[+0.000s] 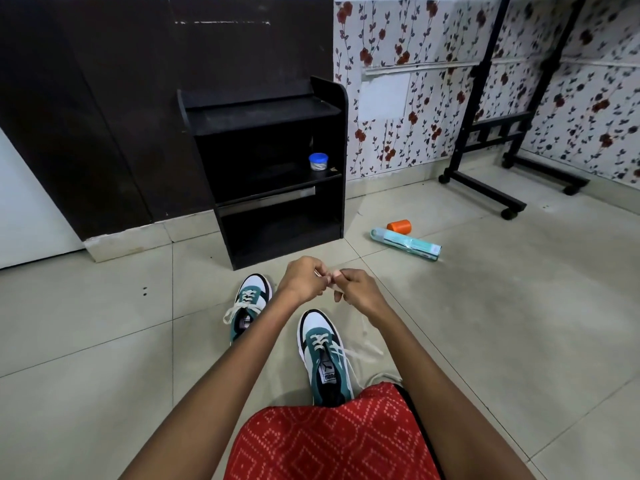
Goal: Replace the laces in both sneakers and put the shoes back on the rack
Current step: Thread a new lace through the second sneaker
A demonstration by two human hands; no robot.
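left hand (300, 279): fingers curled, pinching one end of a white lace (336, 292), raised above the floor in front of the rack
right hand (360, 289): fingers curled, pinching the same lace right next to the left hand; fingertips of the two hands nearly touch
lace: short bit shows between and under the hands, then hangs down to the right of the near sneaker; blurry, so can't tell whether it runs into that shoe
far sneaker (250, 306): teal, white and black, on the floor tiles (104, 323) just left of the left wrist, toe toward the rack, laced, loose white ends splayed out to its left
near sneaker (323, 355): same colours, on the floor between the forearms, toe pointing away, laced, ends trailing off to its right; heel hidden by red patterned cloth (329, 441) on the lap
rack (273, 216): black shelf unit against the dark wall panel, just beyond the hands; no shoes on it
small tub (318, 162): blue lid, on the rack's middle shelf, right side
orange cup (399, 226): lying on the floor right of the rack
teal tube (405, 243): lying on the floor, touching or just in front of the cup
black stand (485, 161): wheeled, by the floral wall at right
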